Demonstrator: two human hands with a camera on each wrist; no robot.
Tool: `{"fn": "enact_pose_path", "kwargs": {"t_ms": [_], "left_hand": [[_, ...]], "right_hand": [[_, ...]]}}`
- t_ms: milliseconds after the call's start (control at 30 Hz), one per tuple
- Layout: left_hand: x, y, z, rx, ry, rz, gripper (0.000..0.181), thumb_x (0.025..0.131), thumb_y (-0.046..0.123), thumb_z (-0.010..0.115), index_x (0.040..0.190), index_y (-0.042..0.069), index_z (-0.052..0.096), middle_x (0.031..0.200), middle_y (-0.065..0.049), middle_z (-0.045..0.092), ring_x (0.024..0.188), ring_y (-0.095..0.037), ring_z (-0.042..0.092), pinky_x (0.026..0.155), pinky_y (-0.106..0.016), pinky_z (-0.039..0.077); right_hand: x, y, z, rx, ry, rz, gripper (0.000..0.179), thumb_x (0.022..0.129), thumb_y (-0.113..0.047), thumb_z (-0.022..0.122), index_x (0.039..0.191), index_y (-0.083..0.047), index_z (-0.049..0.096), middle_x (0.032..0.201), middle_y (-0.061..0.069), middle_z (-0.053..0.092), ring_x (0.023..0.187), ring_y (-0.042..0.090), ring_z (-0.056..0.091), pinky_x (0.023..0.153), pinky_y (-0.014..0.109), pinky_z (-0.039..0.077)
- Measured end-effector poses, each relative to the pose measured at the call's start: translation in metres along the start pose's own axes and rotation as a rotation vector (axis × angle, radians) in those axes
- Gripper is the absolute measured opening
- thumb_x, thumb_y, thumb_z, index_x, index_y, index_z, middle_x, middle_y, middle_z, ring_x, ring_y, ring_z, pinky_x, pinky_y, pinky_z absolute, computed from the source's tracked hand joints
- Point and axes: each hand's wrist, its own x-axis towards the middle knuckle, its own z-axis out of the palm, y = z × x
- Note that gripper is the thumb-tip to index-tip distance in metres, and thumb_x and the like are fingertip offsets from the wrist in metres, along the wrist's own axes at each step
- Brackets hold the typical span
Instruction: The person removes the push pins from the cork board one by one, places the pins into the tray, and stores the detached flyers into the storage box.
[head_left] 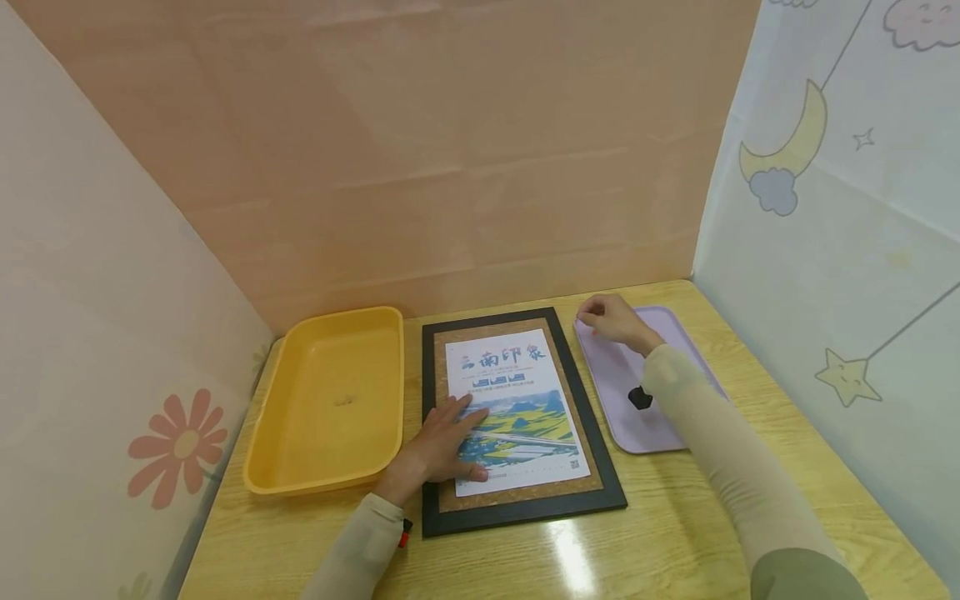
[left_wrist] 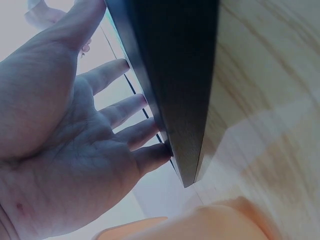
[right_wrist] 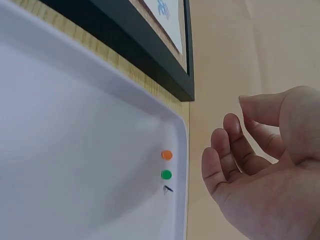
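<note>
A printed poster (head_left: pixel 517 467) lies on a cork board with a black frame (head_left: pixel 525 515). My left hand (head_left: pixel 442 442) rests on the poster's left part, fingers spread; the left wrist view shows that hand (left_wrist: pixel 85 115) beside the frame's dark side (left_wrist: pixel 172 90). Over the far left corner of a light purple tray (head_left: pixel 618 425) is my right hand (head_left: pixel 618 321). Its thumb and index fingertips come close together; I cannot tell whether they hold anything. In the right wrist view, an orange tack (right_wrist: pixel 166 155), a green tack (right_wrist: pixel 166 174) and a small dark pin (right_wrist: pixel 168 189) lie in the tray.
Left of the board stands a deep yellow tray (head_left: pixel 330 457) with a small item (head_left: pixel 345 401) in its bottom. The wooden table (head_left: pixel 660 533) meets a peach back wall (head_left: pixel 480 167) and patterned side walls. A black wrist camera (head_left: pixel 640 397) overlaps the purple tray.
</note>
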Motion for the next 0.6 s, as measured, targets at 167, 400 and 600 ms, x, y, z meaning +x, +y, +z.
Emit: {"fn": "enact_pose_path", "kwargs": {"t_ms": [167,400,600], "left_hand": [[0.000,-0.001,0.000,-0.004,-0.003,-0.002,0.100,0.089,0.043,0.097,0.173,0.021,0.047,0.189,-0.017,0.023,0.177,-0.050,0.014,0.143,-0.071,0.014],[0.002,-0.001,0.001,0.006,0.001,-0.003,0.101,0.088,0.044,0.097,0.173,0.020,0.047,0.189,-0.017,0.023,0.177,-0.050,0.015,0.143,-0.071,0.015],[0.002,-0.002,0.001,0.008,0.001,-0.002,0.101,0.088,0.044,0.097,0.173,0.019,0.048,0.189,-0.017,0.023,0.177,-0.050,0.015,0.143,-0.071,0.015]], "right_hand": [[-0.001,0.006,-0.007,-0.035,0.021,0.014,0.033,0.118,-0.021,0.060,0.138,0.003,0.068,0.143,0.026,0.069,0.134,0.037,0.063,0.104,0.039,0.055],[-0.006,0.017,-0.016,-0.032,0.044,0.046,0.036,0.118,-0.022,0.059,0.140,0.007,0.065,0.147,0.029,0.066,0.140,0.042,0.060,0.111,0.046,0.053],[-0.011,0.033,-0.028,-0.043,0.067,0.082,0.037,0.118,-0.023,0.059,0.138,0.007,0.065,0.146,0.030,0.066,0.132,0.038,0.061,0.107,0.042,0.053]]}}
